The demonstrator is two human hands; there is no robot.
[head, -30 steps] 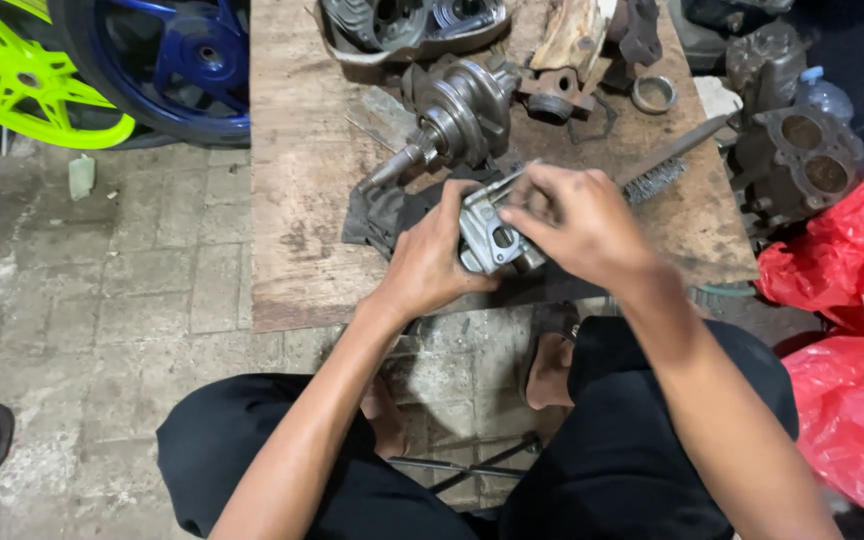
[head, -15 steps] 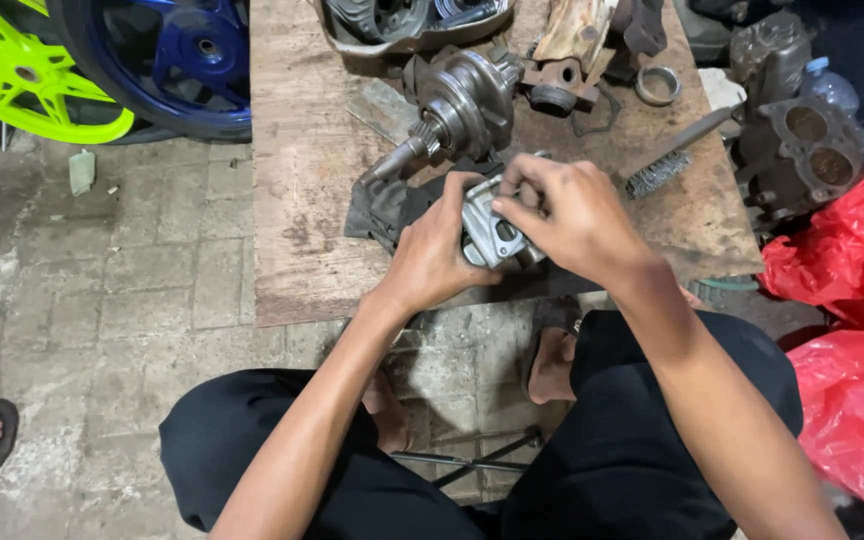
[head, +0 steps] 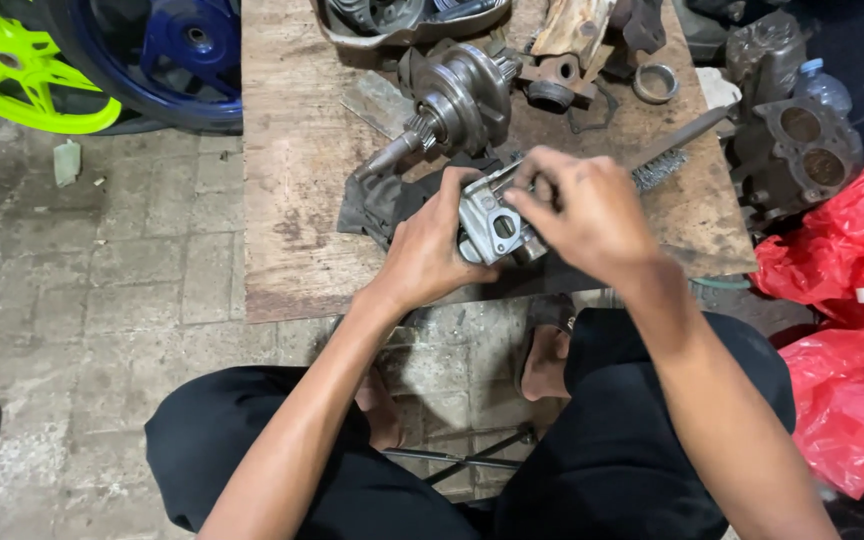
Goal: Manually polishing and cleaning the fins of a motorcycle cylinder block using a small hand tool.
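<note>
Worn wooden worktop over brick floor. At frame centre, left hand cradling small grey cast-metal housing, right hand pinching its top edge. Apparently mid-handling; steel crankshaft above lying untouched.

- The metal part sits between the left hand and the right hand, above the near edge of the wooden board; a cloth lies just behind the left hand
- The crankshaft lies behind the hands (mid-board); the wire brush lies to their right; a ring lies behind the brush
- The wheels stand left of the board; the bags lie right of it
</note>
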